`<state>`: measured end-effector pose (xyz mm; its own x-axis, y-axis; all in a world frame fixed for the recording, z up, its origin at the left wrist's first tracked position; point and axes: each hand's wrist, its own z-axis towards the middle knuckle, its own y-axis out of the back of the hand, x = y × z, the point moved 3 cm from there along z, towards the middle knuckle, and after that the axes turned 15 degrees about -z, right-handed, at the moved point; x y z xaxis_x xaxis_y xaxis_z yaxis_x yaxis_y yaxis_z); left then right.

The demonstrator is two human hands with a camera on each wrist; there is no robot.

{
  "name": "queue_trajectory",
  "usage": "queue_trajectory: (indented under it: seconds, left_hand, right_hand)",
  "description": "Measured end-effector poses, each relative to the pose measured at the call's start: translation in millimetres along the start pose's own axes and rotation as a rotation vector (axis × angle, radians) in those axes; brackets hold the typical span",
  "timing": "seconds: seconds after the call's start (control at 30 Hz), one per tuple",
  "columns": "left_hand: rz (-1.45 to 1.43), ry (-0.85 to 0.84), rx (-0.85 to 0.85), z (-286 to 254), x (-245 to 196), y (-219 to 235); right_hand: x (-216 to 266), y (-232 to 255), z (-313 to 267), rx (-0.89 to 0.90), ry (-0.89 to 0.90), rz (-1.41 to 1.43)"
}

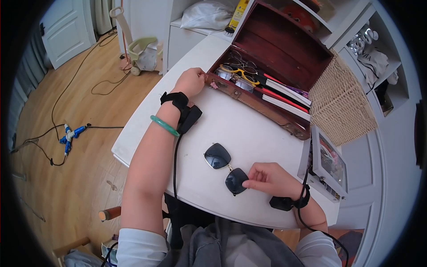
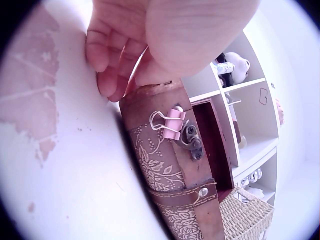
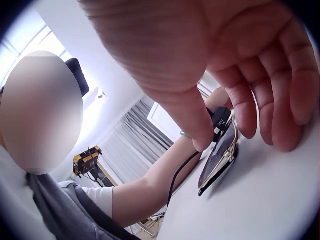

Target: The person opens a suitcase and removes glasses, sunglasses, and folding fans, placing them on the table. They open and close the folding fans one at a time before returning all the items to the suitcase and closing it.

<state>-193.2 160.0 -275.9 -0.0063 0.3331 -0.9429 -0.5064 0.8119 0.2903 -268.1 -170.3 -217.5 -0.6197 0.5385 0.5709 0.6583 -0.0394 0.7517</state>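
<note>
A dark red-brown trunk-style box stands with its lid up; eyeglasses, one pair yellow-framed, and several books lie inside. My left hand is at the box's left front corner, fingers loosely bent and fingertips right by the edge. A pink binder clip hangs near the metal latch in the left wrist view. Dark square-lensed sunglasses rest on the white table. My right hand is beside their nearer lens; its thumb overlaps that lens, with thumb and fingers apart in the right wrist view.
A woven basket stands behind the box's right end. At the table's right is a white frame with a clear panel. A black cable runs from the left wrist over the table edge. White shelves stand beyond.
</note>
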Motion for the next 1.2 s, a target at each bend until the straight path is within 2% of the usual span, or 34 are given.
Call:
queue_trajectory:
  seconds: [0.17,0.27,0.33,0.37,0.43,0.47,0.53,0.67,0.77,0.8,0.87,1.0,1.2]
  left_hand:
    - [-0.018,0.004,-0.004,2,3,-1]
    - [-0.012,0.011,-0.011,3,5,-1]
    - [-0.023,-0.003,-0.013,3,4,-1]
    - [-0.024,-0.003,-0.016,3,4,-1]
    - [-0.010,0.008,-0.003,2,3,-1]
    - [-0.011,0.008,-0.004,2,3,-1]
    - [-0.001,0.011,-0.004,2,2,-1]
    - [0.006,0.009,-0.013,1,0,-1]
    - [0.011,0.006,-0.006,-1,-2,0]
    - [0.003,0.005,-0.004,-1,-2,0]
    - [-0.004,0.003,-0.001,-1,-2,0]
    - [0.021,0.009,0.010,-4,-7,0]
    - [0.013,0.025,0.010,-5,-6,0]
  right_hand:
    - [-3,-9,0,-0.015,0.023,-0.063]
    - [-9,-14,4,0.021,-0.021,0.043]
    - [-13,-17,5,0.071,-0.052,0.227]
    - [-13,-16,5,0.073,-0.051,0.224]
    - [-14,-15,6,0.074,-0.092,0.471]
    - [-14,-13,6,0.074,-0.092,0.469]
    - [-13,-7,8,0.002,-0.092,0.583]
    - [-8,16,9,-0.086,-0.166,0.561]
    - [-16,33,12,-0.293,-0.134,0.617]
    - [-18,39,14,-0.294,-0.133,0.618]
    - [-21,55,19,-0.462,-0.047,0.663]
    - [-23,87,42,-0.709,0.015,0.731]
    - [-31,127,92,-0.789,0.030,0.725]
